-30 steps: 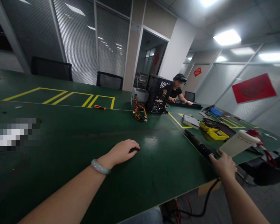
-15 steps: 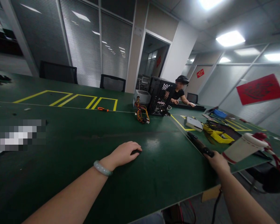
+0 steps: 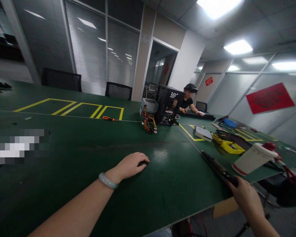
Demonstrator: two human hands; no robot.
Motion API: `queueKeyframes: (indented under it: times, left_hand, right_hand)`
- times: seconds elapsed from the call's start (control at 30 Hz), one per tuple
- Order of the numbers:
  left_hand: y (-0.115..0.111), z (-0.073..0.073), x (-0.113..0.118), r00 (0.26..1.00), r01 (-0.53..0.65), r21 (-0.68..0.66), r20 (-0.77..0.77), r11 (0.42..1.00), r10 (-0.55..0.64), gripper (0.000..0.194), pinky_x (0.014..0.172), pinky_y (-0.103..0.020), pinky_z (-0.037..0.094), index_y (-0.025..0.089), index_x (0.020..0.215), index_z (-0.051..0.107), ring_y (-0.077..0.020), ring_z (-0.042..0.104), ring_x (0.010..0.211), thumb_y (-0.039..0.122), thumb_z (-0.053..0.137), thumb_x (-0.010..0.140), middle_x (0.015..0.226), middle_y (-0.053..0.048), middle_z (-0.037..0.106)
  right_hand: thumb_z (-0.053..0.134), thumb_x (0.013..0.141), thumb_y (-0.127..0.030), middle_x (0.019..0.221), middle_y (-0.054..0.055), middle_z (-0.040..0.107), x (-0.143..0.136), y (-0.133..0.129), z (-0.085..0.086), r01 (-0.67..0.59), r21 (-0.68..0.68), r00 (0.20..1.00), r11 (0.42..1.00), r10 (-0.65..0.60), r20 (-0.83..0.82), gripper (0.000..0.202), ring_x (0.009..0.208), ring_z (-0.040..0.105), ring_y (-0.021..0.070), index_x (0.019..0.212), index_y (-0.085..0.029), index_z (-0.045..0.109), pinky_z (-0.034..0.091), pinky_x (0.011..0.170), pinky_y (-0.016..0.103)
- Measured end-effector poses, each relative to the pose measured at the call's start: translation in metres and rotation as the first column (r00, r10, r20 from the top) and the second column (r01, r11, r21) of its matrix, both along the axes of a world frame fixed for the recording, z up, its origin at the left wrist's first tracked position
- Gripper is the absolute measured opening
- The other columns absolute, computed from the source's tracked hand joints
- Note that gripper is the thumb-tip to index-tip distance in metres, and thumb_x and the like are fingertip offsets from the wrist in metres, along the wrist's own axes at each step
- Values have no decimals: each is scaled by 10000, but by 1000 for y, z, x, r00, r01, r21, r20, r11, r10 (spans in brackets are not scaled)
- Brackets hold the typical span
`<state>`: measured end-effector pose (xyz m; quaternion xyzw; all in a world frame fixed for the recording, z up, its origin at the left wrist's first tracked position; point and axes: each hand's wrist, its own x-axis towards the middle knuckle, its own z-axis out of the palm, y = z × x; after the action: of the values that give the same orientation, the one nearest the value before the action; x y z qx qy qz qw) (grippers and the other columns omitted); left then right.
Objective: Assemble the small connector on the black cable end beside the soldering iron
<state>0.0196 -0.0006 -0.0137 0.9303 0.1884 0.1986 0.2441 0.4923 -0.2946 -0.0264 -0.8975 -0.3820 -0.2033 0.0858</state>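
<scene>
My left hand (image 3: 132,166) rests on the green table (image 3: 148,200), palm down. Its fingers are loosely bent, with a gap between thumb and fingers and nothing visible inside. A pale bracelet circles that wrist. On the right, near the table edge, my right hand (image 3: 248,196) is closed around the near end of a long dark cylindrical tool (image 3: 215,166). The tool slants away from me to the left, and its exact kind is unclear. Just right of it a white tumbler (image 3: 253,159) with a red lid leans in view.
Further back stand a black computer case (image 3: 169,105) and a power supply (image 3: 149,107) with bundled cables (image 3: 149,123). An orange-handled tool (image 3: 108,118) lies left. To the right are a silver box-shaped drive (image 3: 203,133) and a yellow tray (image 3: 233,148). A co-worker (image 3: 189,100) sits beyond.
My right hand has drawn back toward me and to the right, bringing the dark tool along. My left hand stays in nearly the same place. The view has tilted slightly.
</scene>
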Motion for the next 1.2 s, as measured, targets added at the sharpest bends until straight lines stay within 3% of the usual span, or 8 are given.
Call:
queueKeyframes:
  times: [0.13, 0.3, 0.5, 0.67, 0.8, 0.93, 1.1, 1.2]
  left_hand:
    - [-1, 2, -1, 997, -74, -76, 30, 994, 76, 308, 939, -376, 429, 297, 1179, 617, -235, 558, 1114, 375, 531, 894, 1215, -26, 618]
    - [6, -2, 0, 932, -248, -303, 186, 920, 312, 370, 919, -389, 446, 306, 1220, 594, -262, 559, 1133, 464, 527, 891, 1248, -38, 606]
    - [25, -10, -6, 737, -244, -653, 356, 717, 575, 384, 918, -379, 451, 264, 1200, 600, -257, 582, 1109, 484, 535, 891, 1200, -79, 632]
    - [34, -7, -14, 586, 25, -847, 442, 531, 679, 441, 920, -415, 464, 221, 1194, 595, -262, 592, 1107, 537, 462, 916, 1257, -120, 601]
    - [39, 4, -25, 465, 378, -828, 557, 415, 688, 558, 936, -432, 468, 199, 1208, 589, -276, 574, 1153, 616, 356, 919, 1301, -134, 569]
    - [47, 8, -41, 254, 662, -665, 634, 346, 731, 601, 971, -445, 462, 205, 1171, 599, -286, 530, 1215, 669, 342, 890, 1303, -120, 563]
    - [58, 3, -49, 140, 714, -642, 521, 278, 842, 628, 962, -436, 484, 170, 1117, 598, -287, 550, 1183, 703, 414, 840, 1238, -136, 586]
    - [63, 1, -50, 86, 678, -671, 479, 301, 874, 568, 919, -414, 517, 181, 1045, 593, -266, 592, 1111, 690, 485, 818, 1140, -121, 621]
  right_hand:
    - [425, 815, -559, 950, 162, 669, -24, -30, 11, -107, -38, 980, 994, 112, 167, 522, 837, 650, 365, 1114, -172, 608, 500, 715, 468]
    - [444, 862, -427, 1107, 168, 639, -92, -26, 70, -342, -70, 882, 937, 346, 319, 478, 947, 613, 369, 1295, -229, 484, 449, 803, 478]
    - [481, 906, -356, 1214, 145, 598, -175, 43, 153, -522, -9, 739, 853, 458, 495, 461, 1109, 528, 358, 1352, -240, 466, 345, 958, 511]
    - [579, 885, -328, 1242, 120, 573, -224, 136, 183, -766, 78, 584, 638, 639, 502, 472, 1128, 496, 304, 1329, -208, 475, 338, 989, 466]
    - [571, 896, -329, 1246, 115, 563, -262, 207, 166, -860, 133, 505, 493, 783, 364, 469, 1143, 473, 286, 1333, -201, 461, 353, 976, 434]
    - [564, 902, -357, 1224, 112, 574, -288, 257, 117, -875, 175, 482, 451, 847, 226, 437, 1116, 479, 285, 1306, -213, 488, 353, 958, 435]
    - [577, 892, -345, 1185, 104, 580, -298, 283, 59, -835, 233, 524, 498, 849, 67, 384, 1088, 488, 287, 1251, -220, 526, 370, 930, 435]
    - [571, 896, -344, 1191, 102, 568, -302, 284, 42, -828, 249, 517, 503, 856, -11, 386, 1090, 485, 275, 1257, -219, 514, 369, 938, 429]
